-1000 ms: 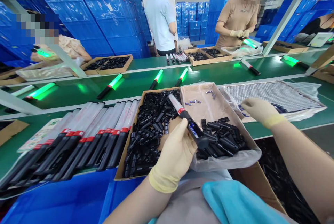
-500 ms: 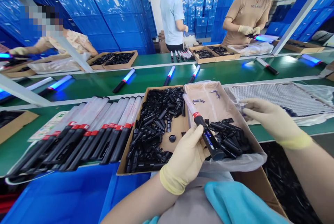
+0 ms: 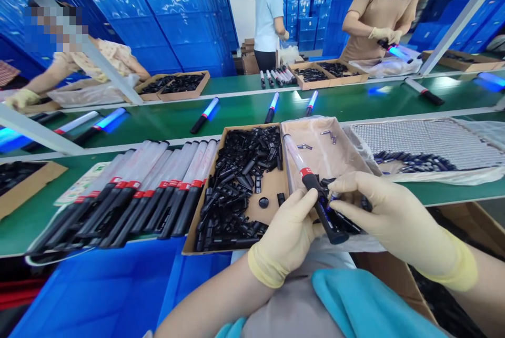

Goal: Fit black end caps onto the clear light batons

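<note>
Black-handled baton with a clear tube and red band (image 3: 311, 184) is being gripped at lower centre by the gloved left hand (image 3: 287, 237), fingers wrapped around its handle. Its open side is being touched by the gloved right hand (image 3: 389, 217), fingertips pinched together, above the plastic-lined cardboard tray of black parts (image 3: 335, 156).

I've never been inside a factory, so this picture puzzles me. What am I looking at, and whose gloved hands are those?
The camera sits on a worker's head, looking down at their own two gloved hands. The left hand grips a baton with a black handle and clear tube; the right hand touches its handle. Below lie a cardboard box of small black parts, a row of unlit batons, and a tray of batteries. Lit batons lie on the green belt. Other people work beyond.
</note>
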